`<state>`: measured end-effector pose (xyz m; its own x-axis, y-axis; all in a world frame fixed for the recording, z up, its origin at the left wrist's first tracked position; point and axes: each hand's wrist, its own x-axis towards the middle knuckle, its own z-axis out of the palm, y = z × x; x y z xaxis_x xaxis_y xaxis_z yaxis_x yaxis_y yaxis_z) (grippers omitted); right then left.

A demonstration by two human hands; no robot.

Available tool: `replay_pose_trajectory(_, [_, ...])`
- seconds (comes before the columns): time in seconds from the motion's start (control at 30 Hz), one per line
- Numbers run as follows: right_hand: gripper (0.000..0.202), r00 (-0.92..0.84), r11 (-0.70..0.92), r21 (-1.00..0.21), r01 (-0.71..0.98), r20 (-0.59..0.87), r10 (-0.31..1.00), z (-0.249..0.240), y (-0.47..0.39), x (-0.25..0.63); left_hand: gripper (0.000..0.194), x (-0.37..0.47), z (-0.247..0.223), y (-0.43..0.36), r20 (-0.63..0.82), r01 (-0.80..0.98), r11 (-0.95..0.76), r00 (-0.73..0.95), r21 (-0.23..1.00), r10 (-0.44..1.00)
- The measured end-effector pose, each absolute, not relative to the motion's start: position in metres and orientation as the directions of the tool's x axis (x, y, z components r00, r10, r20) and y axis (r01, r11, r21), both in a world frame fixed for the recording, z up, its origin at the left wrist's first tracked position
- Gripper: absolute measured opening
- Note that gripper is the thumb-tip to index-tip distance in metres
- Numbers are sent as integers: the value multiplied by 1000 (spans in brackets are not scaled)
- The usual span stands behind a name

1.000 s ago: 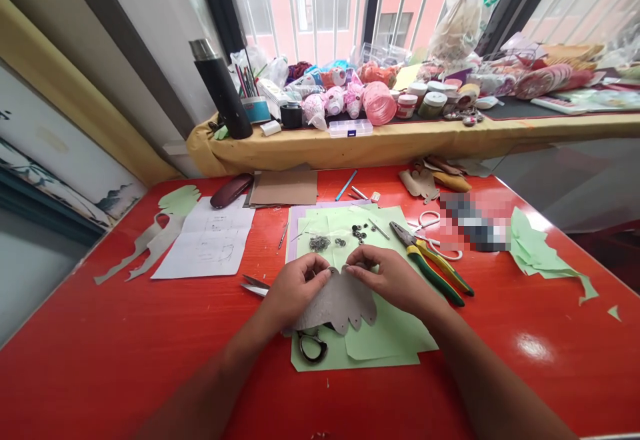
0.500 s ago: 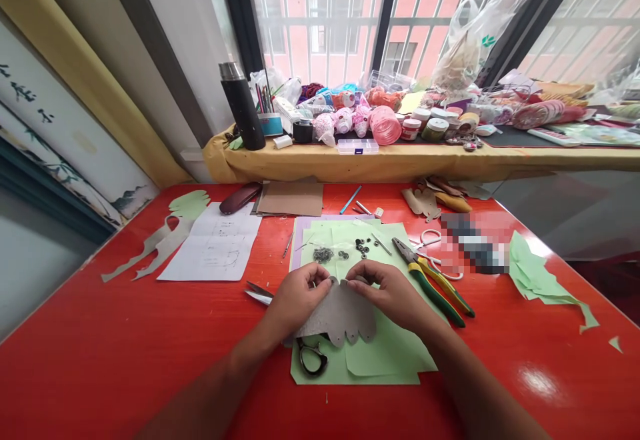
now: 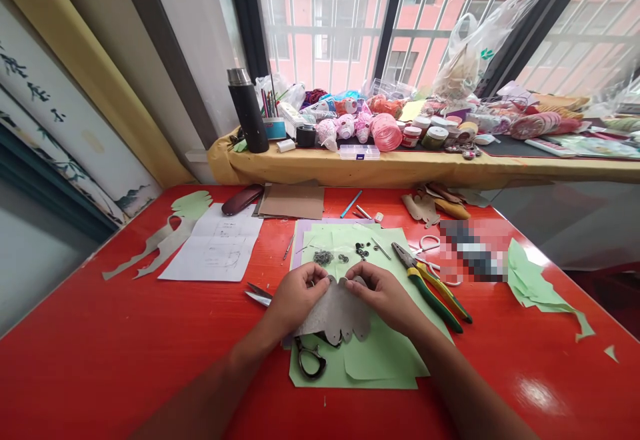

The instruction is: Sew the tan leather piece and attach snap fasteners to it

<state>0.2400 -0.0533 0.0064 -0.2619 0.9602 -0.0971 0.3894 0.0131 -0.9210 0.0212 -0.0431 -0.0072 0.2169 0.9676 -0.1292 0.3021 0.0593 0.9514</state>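
Note:
A grey scalloped piece with small holes hangs between my two hands over green paper sheets. My left hand pinches its upper left edge. At the upper right edge, my right hand grips it between thumb and fingers. Small metal rings and dark round snap parts lie on the paper just beyond my hands. Scissors are partly hidden under the grey piece, their blades showing left of my left hand.
Pliers with green and yellow handles lie at the right, near white-handled scissors. A drawn-on white sheet and a dark red case are at the left. Behind, a cluttered sill holds a black flask.
The grey piece and my right hand have shifted slightly left, uncovering more of the scissors below. The camera view has tilted a little. Both hands keep their hold.

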Motion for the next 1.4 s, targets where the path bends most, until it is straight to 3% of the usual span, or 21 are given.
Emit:
replay_pose_trajectory(0.73, [14, -400, 253, -839, 481, 46, 915, 4, -55, 243, 23, 27, -5, -49, -128, 392, 3, 293, 920, 947])
replay_pose_trajectory(1.4, [10, -348, 252, -752, 609, 33, 937, 4, -55, 243, 32, 30, -2, -48, -188, 368, 65, 310, 928, 932])
